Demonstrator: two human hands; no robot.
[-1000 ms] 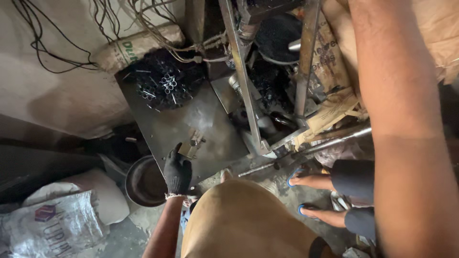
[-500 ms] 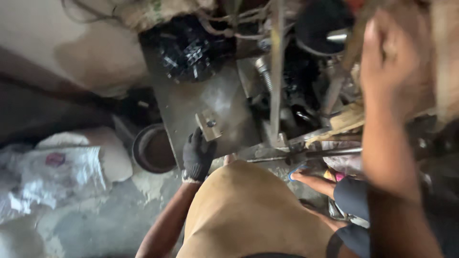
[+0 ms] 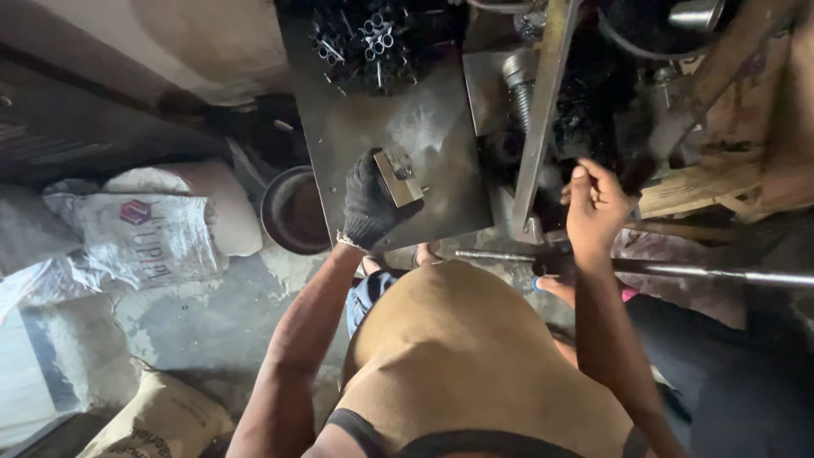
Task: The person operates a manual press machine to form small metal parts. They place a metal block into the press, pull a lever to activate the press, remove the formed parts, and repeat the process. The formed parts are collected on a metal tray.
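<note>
My left hand [image 3: 370, 202], in a black glove, grips a small brass-coloured metal block [image 3: 397, 176] against a grey steel work plate [image 3: 432, 136]. My bare right hand [image 3: 596, 208] reaches to the dark machine parts right of an upright steel bar [image 3: 543, 110]; its fingers are bent, and whether they hold anything is hidden. A pile of short metal tubes [image 3: 365, 42] lies at the plate's far end. A long steel rod [image 3: 678, 270] runs out to the right below my right hand.
A round dark metal bowl [image 3: 292, 210] sits on the floor left of the plate. Printed white sacks [image 3: 140, 233] and a tan sack [image 3: 157, 420] lie at the left. Wooden pieces [image 3: 704, 182] stand at the right. Another person's foot [image 3: 555, 287] shows by the rod.
My right hand has dropped from high at the right down to the machine beside the upright bar. My gloved left hand has stayed on the brass-coloured block.
</note>
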